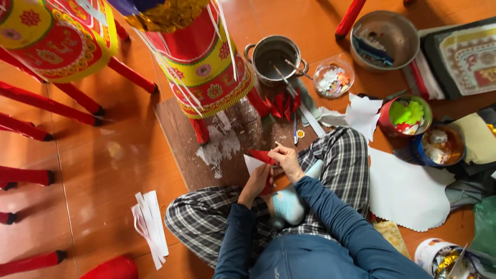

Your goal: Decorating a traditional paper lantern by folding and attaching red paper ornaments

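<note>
Head view, looking down on a seated person in checked trousers and a blue top. The wooden board [186,155] on the orange floor served as the landmark. Just off the board's near right corner, above the person's knee, both hands met on a small piece of red and white paper [258,159]. The left hand [257,182] gripped the paper from below, its fingers curled together around the lower edge, so that the sheet rose above them. The right hand [285,159] lay to the right of the paper, fingers pressed together and pinching its upper right edge; a thin pale stick seemed to project from this hand, though the detail was too small to confirm. On the board's far half stood a red and yellow decorated paper drum [206,62] on red legs, with white paper scraps [219,147] scattered at its foot. Beyond the board's far right corner stood a steel pot [274,57]. Well left of the board's near edge lay a bundle of white paper strips [150,227]. Right of the board, past the knee, lay a large white sheet [408,191].
</note>
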